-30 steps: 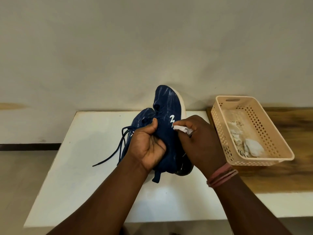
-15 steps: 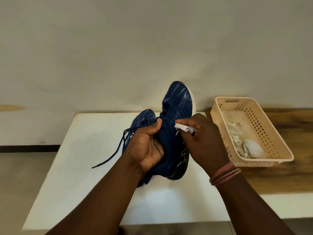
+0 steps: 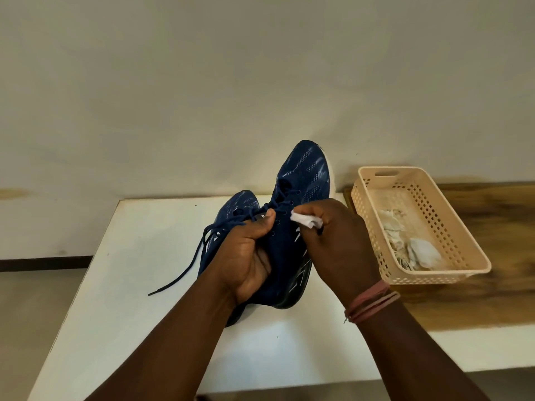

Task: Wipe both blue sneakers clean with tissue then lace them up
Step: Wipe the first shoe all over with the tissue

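White table (image 3: 121, 285), held blue sneaker (image 3: 301, 180), no legible writing.

One blue sneaker (image 3: 301, 180) stands nearly upright, toe at 12 o'clock, laces partly threaded, white folded tissue (image 3: 305, 222) against its side. The second blue sneaker (image 3: 237, 209) lies at its 9 o'clock, lace (image 3: 179, 273) trailing toward 7 o'clock.

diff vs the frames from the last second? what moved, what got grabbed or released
The held sneaker turned in the left hand: its top with the lace eyelets now faces the camera, toe higher against the wall. The right hand with the tissue shifted only slightly. Nothing taken or released. Second sneaker, table and basket unchanged.
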